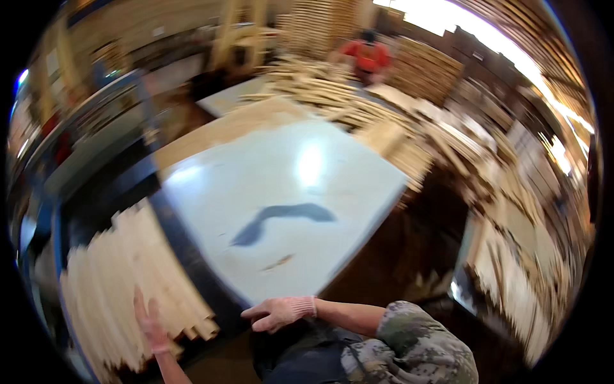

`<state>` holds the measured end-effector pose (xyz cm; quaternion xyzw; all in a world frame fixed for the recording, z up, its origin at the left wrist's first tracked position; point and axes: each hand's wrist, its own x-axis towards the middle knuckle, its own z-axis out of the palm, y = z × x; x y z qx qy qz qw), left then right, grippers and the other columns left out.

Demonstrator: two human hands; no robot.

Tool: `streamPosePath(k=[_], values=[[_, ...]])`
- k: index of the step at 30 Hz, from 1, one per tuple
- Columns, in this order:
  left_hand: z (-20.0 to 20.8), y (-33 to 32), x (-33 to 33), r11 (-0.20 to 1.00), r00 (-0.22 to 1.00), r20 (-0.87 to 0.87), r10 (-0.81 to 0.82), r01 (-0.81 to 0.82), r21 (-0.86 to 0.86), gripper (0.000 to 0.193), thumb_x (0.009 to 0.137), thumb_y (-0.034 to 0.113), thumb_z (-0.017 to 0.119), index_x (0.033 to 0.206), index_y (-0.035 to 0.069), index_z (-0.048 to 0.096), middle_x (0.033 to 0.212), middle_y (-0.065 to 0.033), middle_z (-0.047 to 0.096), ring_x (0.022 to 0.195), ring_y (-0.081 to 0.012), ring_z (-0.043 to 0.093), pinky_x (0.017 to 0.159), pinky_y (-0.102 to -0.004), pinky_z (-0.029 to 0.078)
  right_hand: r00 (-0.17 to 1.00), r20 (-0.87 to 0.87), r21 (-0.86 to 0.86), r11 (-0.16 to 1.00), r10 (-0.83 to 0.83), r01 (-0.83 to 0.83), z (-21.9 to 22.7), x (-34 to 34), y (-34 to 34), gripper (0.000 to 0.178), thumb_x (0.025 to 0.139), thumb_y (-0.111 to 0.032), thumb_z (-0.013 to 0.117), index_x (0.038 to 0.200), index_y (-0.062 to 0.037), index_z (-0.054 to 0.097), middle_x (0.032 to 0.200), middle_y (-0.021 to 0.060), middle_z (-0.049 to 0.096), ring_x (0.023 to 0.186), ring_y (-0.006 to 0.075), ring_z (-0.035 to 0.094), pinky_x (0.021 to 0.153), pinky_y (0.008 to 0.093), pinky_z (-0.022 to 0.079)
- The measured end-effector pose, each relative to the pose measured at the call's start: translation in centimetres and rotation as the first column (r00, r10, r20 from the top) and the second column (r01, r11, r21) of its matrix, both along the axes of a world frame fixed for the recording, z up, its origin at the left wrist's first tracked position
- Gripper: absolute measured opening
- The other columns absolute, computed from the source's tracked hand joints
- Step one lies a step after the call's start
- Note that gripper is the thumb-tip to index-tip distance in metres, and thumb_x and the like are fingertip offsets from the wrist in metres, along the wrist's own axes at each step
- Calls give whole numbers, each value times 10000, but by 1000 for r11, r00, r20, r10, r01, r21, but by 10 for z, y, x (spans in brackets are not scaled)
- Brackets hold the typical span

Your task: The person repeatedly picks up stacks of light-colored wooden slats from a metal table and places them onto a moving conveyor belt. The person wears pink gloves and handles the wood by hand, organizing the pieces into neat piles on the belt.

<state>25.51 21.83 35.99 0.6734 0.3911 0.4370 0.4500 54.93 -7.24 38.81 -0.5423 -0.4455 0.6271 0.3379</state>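
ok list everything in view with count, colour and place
tabletop: one, pale blue, centre
dark patch: one, bluish, on tabletop
fleck: one, brown, on tabletop
wooden area: one, tan, tabletop's far edge
left strips: many, pale wood, left
far strips: many, yellowish, beyond tabletop
right strips: many, pale, right
wood stacks: at least two, brown, back
metal frame: one, blue, left
co-worker: one, red top, back
background: rest too blurred
sleeve: one, camouflage, bottom
left hand: one, pinkish, by left strips
right hand: one, pinkish, tabletop's near corner
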Motion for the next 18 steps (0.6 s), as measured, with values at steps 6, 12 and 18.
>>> streamPosePath(k=[6, 12, 18], values=[[14, -172, 214, 656, 691, 245, -680, 723, -218, 503, 1071, 345, 677, 1350, -74, 698, 1269, -175, 761, 1196, -275, 720, 1102, -437, 548, 866, -289, -57, 910, -408, 410, -27, 103, -198, 734, 1046, -380, 691, 1589, 79, 507, 1122, 61, 722, 1000, 130, 640, 871, 277, 542], [6, -406, 393, 60, 193, 213, -958, 858, -510, 449, 1065, 261, 683, 1373, -65, 705, 1257, -149, 777, 1160, -225, 719, 1055, -361, 551, 613, 211, -264, 559, -762, 786, -107, 167, -439, 586, 1054, -358, 672, 1530, -29, 574, 1085, 81, 719, 908, 144, 662, 806, 322, 568], [-56, -558, 486, -185, -35, 212, -977, 642, -745, 510, 1058, 135, 723, 1511, -64, 599, 1409, -157, 714, 1293, -207, 672, 1131, -325, 523, 231, 569, -373, 3, -789, 928, -241, 119, -616, 583, 1003, -523, 608, 1143, 19, 773, 1177, 245, 757, 1131, 365, 721, 985, 452, 550]])
